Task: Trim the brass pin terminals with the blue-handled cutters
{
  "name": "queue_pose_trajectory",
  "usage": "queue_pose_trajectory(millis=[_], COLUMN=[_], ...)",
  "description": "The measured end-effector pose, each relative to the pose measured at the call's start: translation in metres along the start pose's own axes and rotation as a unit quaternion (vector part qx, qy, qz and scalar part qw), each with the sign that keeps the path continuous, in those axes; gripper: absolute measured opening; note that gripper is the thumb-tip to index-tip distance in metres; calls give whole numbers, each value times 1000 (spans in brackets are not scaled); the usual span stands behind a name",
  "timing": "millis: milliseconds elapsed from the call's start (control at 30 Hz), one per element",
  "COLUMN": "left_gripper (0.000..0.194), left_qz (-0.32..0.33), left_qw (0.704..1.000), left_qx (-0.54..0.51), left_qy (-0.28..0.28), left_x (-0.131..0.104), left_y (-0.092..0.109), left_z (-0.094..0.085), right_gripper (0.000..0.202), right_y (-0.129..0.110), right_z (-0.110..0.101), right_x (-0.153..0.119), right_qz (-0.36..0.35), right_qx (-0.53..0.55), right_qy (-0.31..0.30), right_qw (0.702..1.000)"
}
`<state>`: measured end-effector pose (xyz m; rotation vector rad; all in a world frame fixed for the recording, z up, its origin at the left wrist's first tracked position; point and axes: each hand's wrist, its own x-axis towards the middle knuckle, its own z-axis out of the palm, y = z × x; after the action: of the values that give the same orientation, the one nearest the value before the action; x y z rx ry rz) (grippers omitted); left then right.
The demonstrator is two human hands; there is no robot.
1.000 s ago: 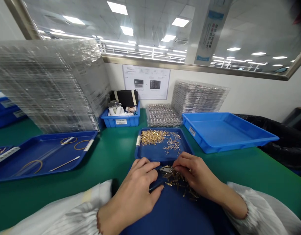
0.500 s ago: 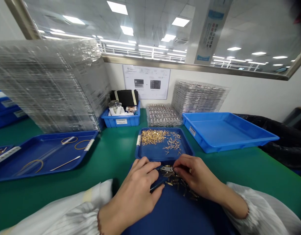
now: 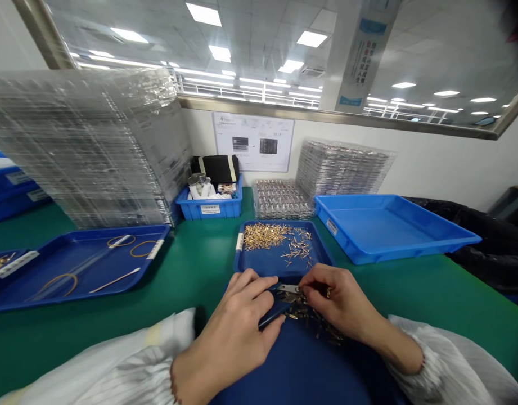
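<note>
My left hand (image 3: 237, 318) is closed around blue-handled pliers (image 3: 275, 309), whose silver jaws point to the right. At the jaw tips, my right hand (image 3: 337, 295) pinches with thumb and forefinger; what sits at the fingertips is too small to make out. A small brass-coloured part (image 3: 328, 292) shows inside its curled fingers. Both hands are over the near dark blue tray (image 3: 301, 365), where loose brass-coloured pins (image 3: 311, 315) lie in a heap under the jaws. Just beyond, another blue tray (image 3: 262, 264) holds gold pins (image 3: 262, 235), heaped at left and scattered at right.
On the left, a blue tray (image 3: 127, 281) carries rubber bands and a cotton swab (image 3: 115, 280). Tall stacks of clear plastic trays (image 3: 94, 152) stand behind it. A blue bin (image 3: 210, 211) with supplies is at the back. A larger light-blue tray (image 3: 381, 225) sits right.
The right hand has shifted very slightly at the jaws, and the pliers' jaws look a little narrower. The view has moved slightly; the rest stays put.
</note>
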<state>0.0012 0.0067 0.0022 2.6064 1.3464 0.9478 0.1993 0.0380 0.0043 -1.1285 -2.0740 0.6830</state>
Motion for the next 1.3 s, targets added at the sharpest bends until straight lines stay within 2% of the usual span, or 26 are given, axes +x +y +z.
queue_pose_trajectory(millis=[167, 233, 300, 400, 533, 733, 867, 1033, 1067, 1167, 1200, 1233, 1300], left_gripper=[16, 19, 20, 22, 18, 13, 8, 11, 12, 14, 15, 16, 17], left_qz=[-1, -30, -60, -74, -28, 42, 56, 19, 7, -24, -30, -35, -43], left_qw=[996, 993, 991, 991, 995, 998, 998, 1000, 1000, 1000, 999, 999, 999], left_qx=[-58, -84, -102, -110, -94, -30, -7, -14, -11, 8, 13, 17, 25], left_qy=[70, 74, 55, 10, -15, -23, -6, -4, -9, -6, -1, 6, 19], left_x=[1, 2, 3, 3, 2, -2, -2, 1, 2, 3, 3, 4, 4], left_y=[3, 3, 3, 2, 0, -1, 0, 0, -1, -3, -4, -4, -5], left_z=[0, 0, 0, 0, -1, -1, 0, 1, 1, 1, 1, 2, 2], right_gripper=[10, 13, 14, 8, 13, 11, 10, 8, 8, 12, 16, 17, 13], right_y=[0, 1, 1, -1, -1, 4, 4, 4, 5, 9, 10, 10, 7], right_z=[0, -1, -2, -7, -13, -7, -6, -9, -10, -10, -10, -10, -8], right_x=[1, 2, 3, 2, 0, -1, -2, 0, 0, 2, 2, 2, -1], right_qz=[45, 81, 103, 60, -48, -99, -94, -77, -74, -56, -49, -45, -43], right_qx=[109, 169, 191, 107, -37, -147, -151, -95, -87, -78, -77, -78, -84], right_qy=[43, 30, 7, -30, -78, -71, -67, -72, -50, 71, 91, 84, 8], right_qw=[992, 982, 976, 992, 995, 982, 982, 990, 992, 993, 992, 992, 996])
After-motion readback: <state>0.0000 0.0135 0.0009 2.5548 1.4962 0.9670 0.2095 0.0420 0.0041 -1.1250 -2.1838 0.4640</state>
